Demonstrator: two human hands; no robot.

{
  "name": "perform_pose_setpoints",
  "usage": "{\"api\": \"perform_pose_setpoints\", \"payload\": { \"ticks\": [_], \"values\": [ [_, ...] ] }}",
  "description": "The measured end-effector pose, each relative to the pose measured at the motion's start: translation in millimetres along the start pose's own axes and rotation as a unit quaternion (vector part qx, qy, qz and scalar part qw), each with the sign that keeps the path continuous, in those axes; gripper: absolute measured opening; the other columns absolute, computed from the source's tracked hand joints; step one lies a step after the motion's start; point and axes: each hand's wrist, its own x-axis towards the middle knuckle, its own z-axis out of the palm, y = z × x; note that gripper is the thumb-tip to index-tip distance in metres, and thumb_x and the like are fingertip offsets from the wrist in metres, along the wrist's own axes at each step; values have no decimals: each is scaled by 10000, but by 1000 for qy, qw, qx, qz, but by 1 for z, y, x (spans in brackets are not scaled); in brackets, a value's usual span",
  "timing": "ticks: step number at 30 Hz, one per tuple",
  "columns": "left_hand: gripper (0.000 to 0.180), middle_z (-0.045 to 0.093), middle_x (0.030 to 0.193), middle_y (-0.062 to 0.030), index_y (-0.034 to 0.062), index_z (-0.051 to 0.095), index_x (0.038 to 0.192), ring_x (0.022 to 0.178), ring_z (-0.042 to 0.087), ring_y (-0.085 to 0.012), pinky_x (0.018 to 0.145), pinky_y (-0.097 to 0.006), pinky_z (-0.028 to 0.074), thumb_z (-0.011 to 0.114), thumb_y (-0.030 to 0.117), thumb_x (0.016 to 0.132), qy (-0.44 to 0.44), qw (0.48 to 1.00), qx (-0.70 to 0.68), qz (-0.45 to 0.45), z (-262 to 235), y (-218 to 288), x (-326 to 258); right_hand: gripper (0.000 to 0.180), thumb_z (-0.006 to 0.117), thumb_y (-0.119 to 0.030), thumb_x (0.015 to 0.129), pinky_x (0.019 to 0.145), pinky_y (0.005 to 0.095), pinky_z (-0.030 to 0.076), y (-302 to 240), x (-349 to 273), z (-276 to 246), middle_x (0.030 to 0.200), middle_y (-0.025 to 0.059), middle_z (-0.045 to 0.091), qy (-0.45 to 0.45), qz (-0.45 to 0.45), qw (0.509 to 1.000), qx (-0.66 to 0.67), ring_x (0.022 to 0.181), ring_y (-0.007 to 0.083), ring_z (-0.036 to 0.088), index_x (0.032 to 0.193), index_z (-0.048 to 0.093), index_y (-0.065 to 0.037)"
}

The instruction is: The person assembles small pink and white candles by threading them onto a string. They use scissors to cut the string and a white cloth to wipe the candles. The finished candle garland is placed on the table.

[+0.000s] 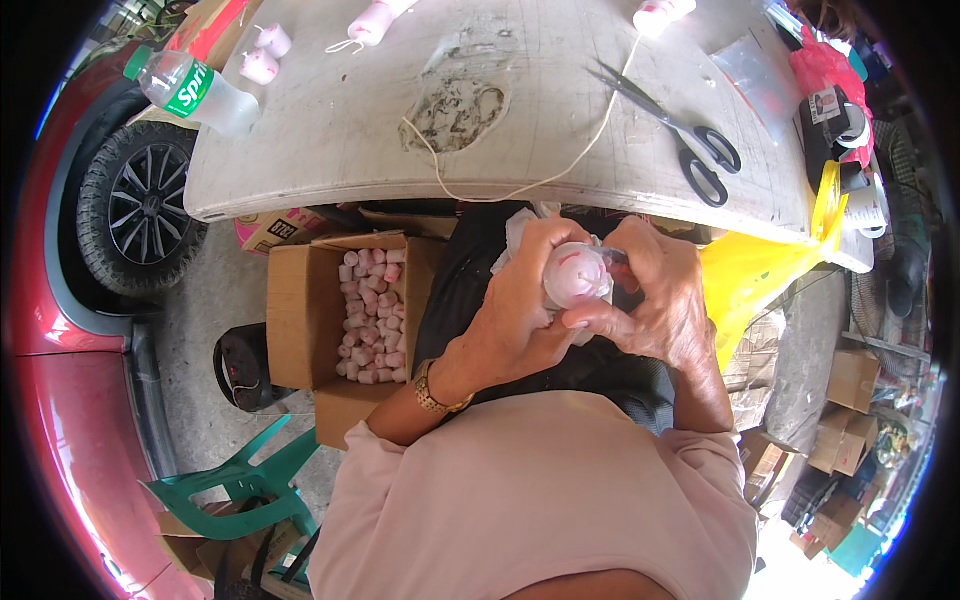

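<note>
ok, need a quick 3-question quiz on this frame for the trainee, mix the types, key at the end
1. Multiple choice. The left hand and right hand are both on:
a) the scissors
b) a pink-and-white cylinder
c) the green-capped bottle

2. True or false: the open cardboard box holds many small pink-and-white pieces.

3. Fill in the blank: the gold-coloured wristband is on the person's ____ wrist.

Key: 1. b; 2. true; 3. left
</note>
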Motion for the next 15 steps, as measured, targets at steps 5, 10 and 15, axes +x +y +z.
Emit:
{"api": "perform_pose_setpoints", "payload": {
  "ticks": [5,10,15],
  "values": [
    [588,549,1116,-170,14,381,1255,926,610,-339,806,-380,503,758,190,839,6,999,9,39,5,-4,-2,552,773,-555,682,490,369,475,4,0,3,697,81,595,6,-37,999,-21,569,285,616,784,578,-48],
    [529,546,1106,-180,-7,376,1244,931,601,-351,869,-398,487,711,111,851,37,998,11,47,11,-8,-5,472,769,-481,717,482,357,472,4,-4,8,670,75,565,36,-56,998,-10,543,276,589,753,569,-55],
    [464,533,1097,-176,-26,379,1239,929,591,-348,930,-421,451,645,137,896,63,995,30,71,16,-11,-4,402,772,-405,741,504,363,486,3,-7,11,672,73,562,37,-107,993,-30,576,279,603,737,565,-60]
  ]
}}
